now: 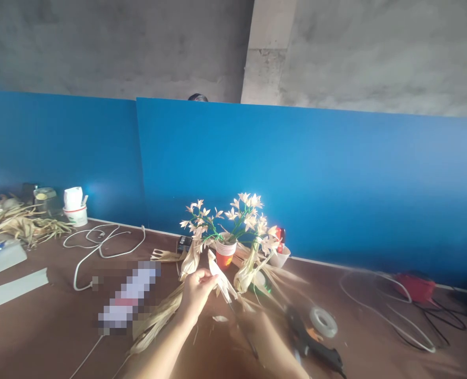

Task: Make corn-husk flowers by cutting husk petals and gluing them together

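Observation:
My left hand point(196, 295) is closed in a pinch on a pale strip of corn husk point(221, 279), held just above the brown table point(40, 337). My right hand point(263, 334) is smeared by motion below the husk, so its fingers do not show; a thin dark shape point(246, 339) lies beside it. Just behind the husk stands a red paper cup point(225, 254) holding husk flowers point(237, 213) on green stems. More loose husks point(158, 318) lie under my left forearm.
A black glue gun point(314, 348) and a tape roll point(323, 321) lie to the right. A white cable point(99, 247) loops at the left, near dry husks point(20, 226) and a white container point(75, 210). A blue partition point(316, 179) stands behind, with a red device point(415, 287) and cords at its foot.

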`<state>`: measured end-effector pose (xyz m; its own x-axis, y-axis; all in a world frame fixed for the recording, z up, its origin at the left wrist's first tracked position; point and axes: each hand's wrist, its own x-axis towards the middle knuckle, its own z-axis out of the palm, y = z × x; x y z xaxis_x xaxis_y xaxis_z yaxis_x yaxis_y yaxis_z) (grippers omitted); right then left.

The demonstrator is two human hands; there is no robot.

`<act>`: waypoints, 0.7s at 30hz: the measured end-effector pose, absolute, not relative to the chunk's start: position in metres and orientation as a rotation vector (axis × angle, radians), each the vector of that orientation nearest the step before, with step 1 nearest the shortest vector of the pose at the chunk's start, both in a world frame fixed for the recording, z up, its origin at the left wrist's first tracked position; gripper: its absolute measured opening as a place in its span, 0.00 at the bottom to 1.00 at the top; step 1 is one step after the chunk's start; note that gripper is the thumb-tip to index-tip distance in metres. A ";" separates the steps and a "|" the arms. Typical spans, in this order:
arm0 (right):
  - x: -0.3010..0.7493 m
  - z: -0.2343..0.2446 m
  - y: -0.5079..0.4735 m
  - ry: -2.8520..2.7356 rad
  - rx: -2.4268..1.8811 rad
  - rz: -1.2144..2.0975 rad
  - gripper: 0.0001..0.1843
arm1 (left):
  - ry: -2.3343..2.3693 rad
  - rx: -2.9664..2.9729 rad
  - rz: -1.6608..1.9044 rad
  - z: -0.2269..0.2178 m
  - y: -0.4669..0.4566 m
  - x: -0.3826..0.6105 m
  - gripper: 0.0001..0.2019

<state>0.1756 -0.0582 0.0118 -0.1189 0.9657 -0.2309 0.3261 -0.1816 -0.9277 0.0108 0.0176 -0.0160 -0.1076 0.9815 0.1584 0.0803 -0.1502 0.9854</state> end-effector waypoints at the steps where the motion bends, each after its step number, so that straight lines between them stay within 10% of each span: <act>1: 0.176 0.009 -0.057 -1.444 -1.527 1.306 0.08 | 1.276 1.317 1.384 -0.016 0.017 0.011 0.12; 21: 0.177 0.013 -0.057 -1.411 -1.466 1.384 0.13 | 1.106 0.949 1.398 -0.025 0.016 0.018 0.14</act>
